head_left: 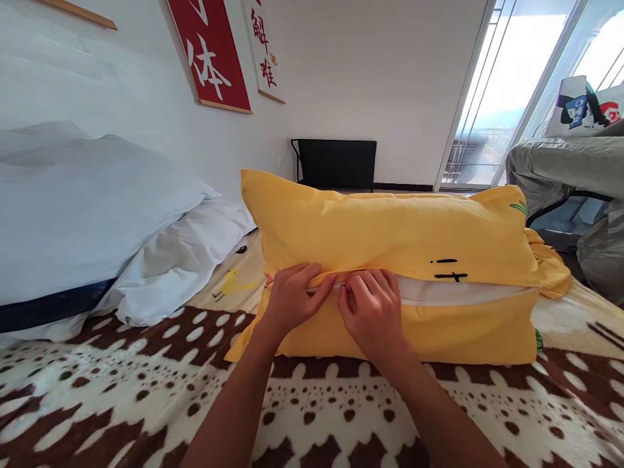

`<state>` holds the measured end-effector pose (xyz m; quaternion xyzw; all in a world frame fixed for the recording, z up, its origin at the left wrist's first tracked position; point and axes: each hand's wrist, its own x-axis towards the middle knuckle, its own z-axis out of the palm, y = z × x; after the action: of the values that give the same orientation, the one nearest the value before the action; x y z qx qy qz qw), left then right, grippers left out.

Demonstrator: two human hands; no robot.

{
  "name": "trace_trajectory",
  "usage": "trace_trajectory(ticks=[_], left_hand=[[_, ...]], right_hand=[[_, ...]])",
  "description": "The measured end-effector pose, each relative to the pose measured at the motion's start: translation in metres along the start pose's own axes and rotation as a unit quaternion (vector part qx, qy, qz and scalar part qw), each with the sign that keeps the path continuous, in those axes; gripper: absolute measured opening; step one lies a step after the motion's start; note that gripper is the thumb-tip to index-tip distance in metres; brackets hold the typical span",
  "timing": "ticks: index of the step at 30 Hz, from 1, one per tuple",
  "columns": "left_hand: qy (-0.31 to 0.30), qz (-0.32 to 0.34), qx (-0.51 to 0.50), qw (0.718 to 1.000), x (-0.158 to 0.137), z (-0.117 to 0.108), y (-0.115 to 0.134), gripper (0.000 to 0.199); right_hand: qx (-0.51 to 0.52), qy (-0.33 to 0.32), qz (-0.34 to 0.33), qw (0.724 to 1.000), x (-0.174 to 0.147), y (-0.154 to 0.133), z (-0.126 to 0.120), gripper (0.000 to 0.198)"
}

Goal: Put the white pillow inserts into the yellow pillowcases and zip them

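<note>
From the head camera, the left hand (295, 296) has its fingers bent and lies on the edge of the opening in a yellow pillow (390, 234), thumb pointing toward the other hand; how firmly it grips the cloth cannot be told. The right hand (373, 305) is curled, its thumb and forefinger pinched together at the zip (424, 303).

There is one yellow pillow, with one long opening. To the right of the right hand the opening gapes, showing white filling (453, 292). Two scrolls hang on the wall, one red scroll (214, 55) and one white scroll (263, 42); one black panel (336, 164) stands below.

The yellow pillow lies on a brown and cream blanket (160, 383), directly under both hands and reaching well past them to the right. White bedding (97, 201) is left of the left hand.
</note>
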<state>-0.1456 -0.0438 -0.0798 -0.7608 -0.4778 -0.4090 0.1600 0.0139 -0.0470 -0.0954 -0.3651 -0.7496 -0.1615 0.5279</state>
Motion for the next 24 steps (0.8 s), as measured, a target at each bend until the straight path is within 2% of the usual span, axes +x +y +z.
trace_trajectory(ticks=[24], left_hand=[[-0.007, -0.005, -0.008, 1.000, -0.001, -0.001, 0.000, 0.038]], right_hand=[[-0.002, -0.026, 0.035, 0.999, 0.009, 0.008, -0.018, 0.022]])
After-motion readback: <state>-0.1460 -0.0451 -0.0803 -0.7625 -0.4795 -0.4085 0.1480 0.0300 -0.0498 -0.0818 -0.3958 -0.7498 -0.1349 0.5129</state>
